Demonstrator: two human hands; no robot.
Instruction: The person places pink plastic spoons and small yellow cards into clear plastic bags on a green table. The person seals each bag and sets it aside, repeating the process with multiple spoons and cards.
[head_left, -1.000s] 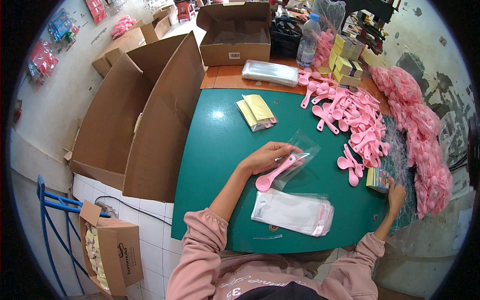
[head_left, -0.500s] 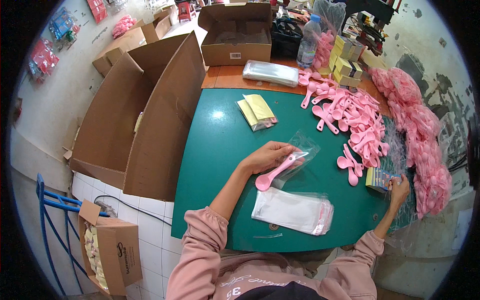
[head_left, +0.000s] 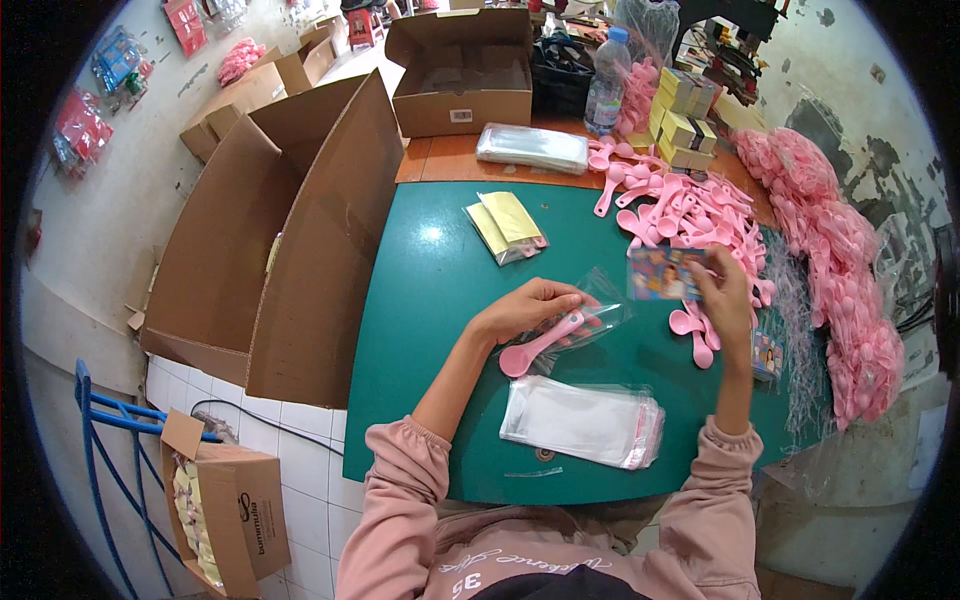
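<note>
My left hand (head_left: 540, 308) is closed on a pink spoon (head_left: 540, 345) together with a clear plastic bag (head_left: 603, 312), above the middle of the green table. The spoon's bowl points toward me and to the left. In my right hand (head_left: 725, 283) is a colourful printed card (head_left: 663, 273), pinched at its right edge and held up near the bag's mouth. A small stack of similar cards (head_left: 767, 358) rests at the table's right side. Just below my left hand lies a pile of flat clear bags (head_left: 583, 422).
Many loose pink spoons (head_left: 690, 215) cover the far right. Filled packs with yellow cards (head_left: 506, 226) lie at the far left of the green table (head_left: 400, 330). Bagged spoons (head_left: 840, 290) hang along the right edge. A large open carton (head_left: 310, 260) stands left; a water bottle (head_left: 606, 85) stands behind.
My right hand has left the card stack at the right with one card and moved left and away from me, toward the bag. My left hand keeps the spoon and bag almost in place.
</note>
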